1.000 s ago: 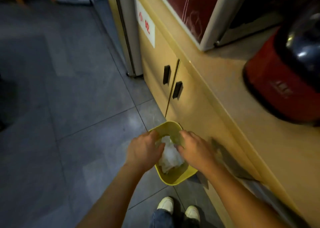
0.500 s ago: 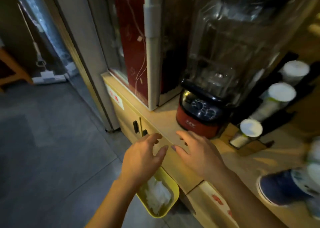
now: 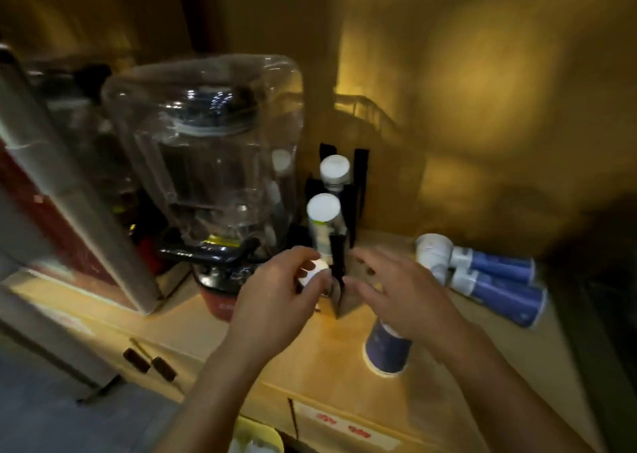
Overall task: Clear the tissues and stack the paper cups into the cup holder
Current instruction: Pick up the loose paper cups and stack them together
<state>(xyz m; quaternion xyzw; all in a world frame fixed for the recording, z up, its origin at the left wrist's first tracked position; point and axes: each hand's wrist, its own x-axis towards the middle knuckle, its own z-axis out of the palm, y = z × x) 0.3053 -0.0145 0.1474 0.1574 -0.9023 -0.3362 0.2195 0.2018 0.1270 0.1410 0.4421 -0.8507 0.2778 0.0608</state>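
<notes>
A black cup holder (image 3: 356,190) stands on the wooden counter (image 3: 320,359) and holds white-bottomed cup stacks (image 3: 323,211). My left hand (image 3: 275,297) is at the holder's front slot, with fingers curled around the white end of the lowest stack (image 3: 315,269); blur hides whether it grips. To the right of the holder, my right hand (image 3: 396,294) hovers open with spread fingers. Beneath it a blue paper cup (image 3: 387,349) stands upside down. More blue cups (image 3: 496,280) lie on their sides at the right. White tissues (image 3: 253,447) lie in the yellow bin (image 3: 258,430) below the counter edge.
A clear water bottle (image 3: 206,149) sits on a red dispenser base (image 3: 217,302) just left of the holder. A red-and-grey cabinet (image 3: 69,211) stands at the far left. Cupboard doors with dark handles (image 3: 150,366) lie under the counter. Yellow wall behind.
My view swung up from the floor bin to the counter. Both hands left the tissues in the bin and rose to the cup holder.
</notes>
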